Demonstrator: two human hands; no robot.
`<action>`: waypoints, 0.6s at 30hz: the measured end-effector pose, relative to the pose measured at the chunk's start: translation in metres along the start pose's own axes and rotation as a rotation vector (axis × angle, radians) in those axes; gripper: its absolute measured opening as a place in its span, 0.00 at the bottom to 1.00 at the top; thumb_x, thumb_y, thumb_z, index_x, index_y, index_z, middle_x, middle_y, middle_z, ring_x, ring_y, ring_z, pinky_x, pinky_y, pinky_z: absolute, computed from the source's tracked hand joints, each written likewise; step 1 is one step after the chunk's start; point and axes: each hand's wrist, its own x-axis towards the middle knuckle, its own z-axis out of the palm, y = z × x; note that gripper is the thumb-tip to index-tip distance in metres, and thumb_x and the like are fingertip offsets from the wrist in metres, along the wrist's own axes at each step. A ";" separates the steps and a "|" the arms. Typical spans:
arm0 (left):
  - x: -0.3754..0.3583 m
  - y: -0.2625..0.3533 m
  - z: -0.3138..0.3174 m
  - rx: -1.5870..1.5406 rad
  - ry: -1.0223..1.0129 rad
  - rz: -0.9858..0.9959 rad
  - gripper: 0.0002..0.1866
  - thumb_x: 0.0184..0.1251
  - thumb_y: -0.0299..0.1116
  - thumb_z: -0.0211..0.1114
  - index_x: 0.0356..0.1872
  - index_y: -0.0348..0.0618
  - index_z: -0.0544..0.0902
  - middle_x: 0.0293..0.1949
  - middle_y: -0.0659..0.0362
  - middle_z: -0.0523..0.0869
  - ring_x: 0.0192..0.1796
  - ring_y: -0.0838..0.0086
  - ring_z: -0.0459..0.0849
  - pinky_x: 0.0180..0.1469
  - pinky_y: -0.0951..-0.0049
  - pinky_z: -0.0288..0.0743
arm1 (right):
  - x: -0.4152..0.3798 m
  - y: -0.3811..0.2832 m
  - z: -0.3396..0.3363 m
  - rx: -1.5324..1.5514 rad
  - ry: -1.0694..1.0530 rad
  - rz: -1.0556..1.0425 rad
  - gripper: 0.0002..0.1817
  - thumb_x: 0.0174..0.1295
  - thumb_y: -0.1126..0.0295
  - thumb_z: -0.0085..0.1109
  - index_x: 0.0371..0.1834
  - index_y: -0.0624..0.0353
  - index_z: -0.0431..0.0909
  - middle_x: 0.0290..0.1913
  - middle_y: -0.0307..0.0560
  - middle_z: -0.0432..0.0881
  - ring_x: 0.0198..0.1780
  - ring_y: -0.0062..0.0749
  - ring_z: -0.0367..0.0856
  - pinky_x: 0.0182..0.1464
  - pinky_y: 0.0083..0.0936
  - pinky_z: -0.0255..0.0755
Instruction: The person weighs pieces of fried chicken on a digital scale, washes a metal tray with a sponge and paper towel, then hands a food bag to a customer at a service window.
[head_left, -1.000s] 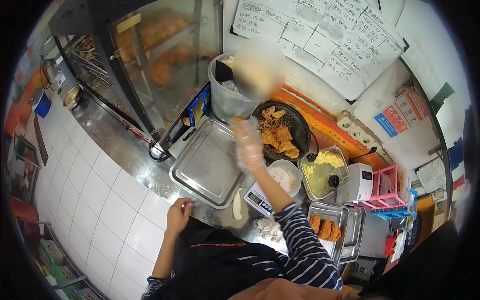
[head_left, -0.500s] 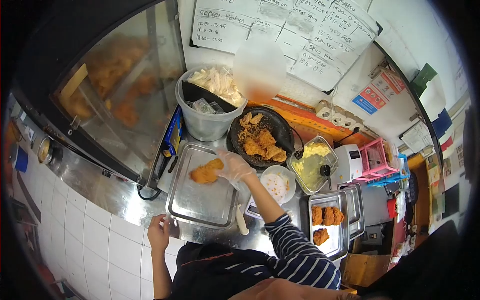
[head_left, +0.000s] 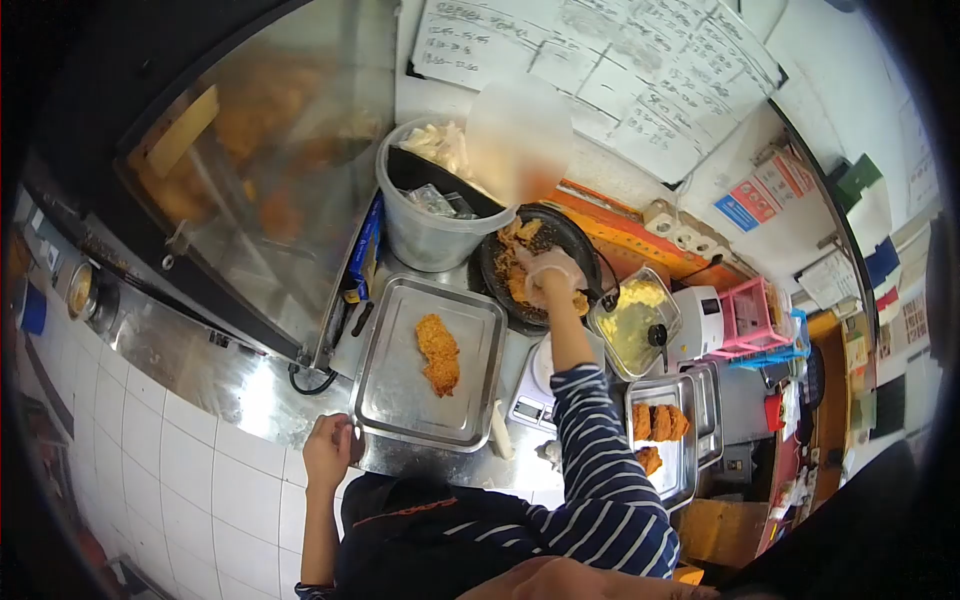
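My right hand [head_left: 553,275], in a clear plastic glove, reaches down into a round black bowl [head_left: 590,240] of fried chicken pieces [head_left: 518,285] and crumbs. Its fingertips are hidden among the pieces, and I cannot tell whether they grip one. One long, crumbed piece of fried chicken [head_left: 437,355] lies by itself on a steel tray [head_left: 400,425] in front of me. My bare left hand [head_left: 328,450] rests by the counter's front edge, near the tray's lower left corner, fingers loosely bent, holding nothing.
Behind the tray stands a tall plastic tub [head_left: 425,240] of pale strips. A scale [head_left: 530,400] with a white bowl sits under my right forearm. Further right are a clear container [head_left: 637,320] of yellow food and another tray [head_left: 683,480] of fried pieces. A glass cabinet [head_left: 300,170] borders the left.
My right hand has let go of the fried chicken on the tray and moved right and away from me into the black bowl. My left hand stays near the counter edge.
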 end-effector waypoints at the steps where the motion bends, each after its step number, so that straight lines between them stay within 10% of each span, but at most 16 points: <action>1: -0.001 -0.002 -0.001 0.012 0.025 0.048 0.07 0.54 0.32 0.56 0.33 0.42 0.76 0.27 0.56 0.75 0.24 0.67 0.75 0.27 0.71 0.68 | 0.008 -0.001 0.007 -0.038 -0.009 0.099 0.19 0.47 0.51 0.53 0.29 0.56 0.79 0.37 0.48 0.80 0.41 0.38 0.78 0.42 0.34 0.70; 9: -0.010 -0.007 -0.021 -0.017 0.040 -0.044 0.06 0.54 0.31 0.56 0.32 0.44 0.76 0.27 0.56 0.76 0.25 0.66 0.76 0.26 0.71 0.68 | 0.031 0.016 0.011 -0.044 -0.392 -0.043 0.14 0.41 0.67 0.50 0.30 0.61 0.78 0.32 0.52 0.79 0.39 0.36 0.79 0.37 0.31 0.71; 18: 0.000 -0.024 -0.019 0.008 0.028 -0.037 0.07 0.54 0.30 0.55 0.34 0.42 0.76 0.28 0.56 0.76 0.22 0.68 0.75 0.25 0.72 0.67 | -0.125 -0.014 -0.002 0.386 -0.375 -0.360 0.25 0.48 0.50 0.51 0.43 0.56 0.76 0.42 0.52 0.76 0.47 0.39 0.73 0.51 0.29 0.62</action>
